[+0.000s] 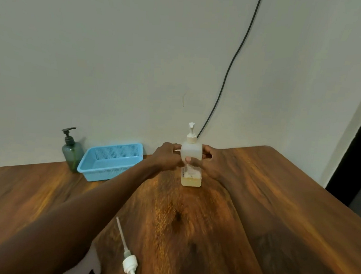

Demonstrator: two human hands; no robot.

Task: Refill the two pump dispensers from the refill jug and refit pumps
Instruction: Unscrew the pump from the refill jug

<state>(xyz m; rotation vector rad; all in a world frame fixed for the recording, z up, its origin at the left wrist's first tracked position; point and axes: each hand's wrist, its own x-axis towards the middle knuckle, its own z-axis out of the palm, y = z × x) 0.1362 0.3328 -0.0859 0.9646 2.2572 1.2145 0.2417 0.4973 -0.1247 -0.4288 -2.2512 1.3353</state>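
Head view: both arms reach across the wooden table (277, 207) to a frosted white pump dispenser (192, 150) standing upright near the far edge, close to the wall. The left hand (169, 155) wraps its fingers round the bottle's left side. The right hand (208, 160) grips the right side, thumb across the front. Its white pump head (191, 133) sits on the neck, and only a shallow layer of yellowish liquid shows at the bottom, so this bottle looks not yet refilled.

A loose white pump (130, 261) with its dip tube lies on the table near the person, beside a white object (94, 259) cut off by the frame edge; I cannot tell whether that is the jug. A dark green pump bottle (72, 153) stands far left, next to a blue basket (109, 164).

The step in hand seems to be taking up this dispenser for opening. The next move likely needs one hand steadying the body while the other shifts to the collar, unscrews it, and draws the tube straight up to avoid drips.
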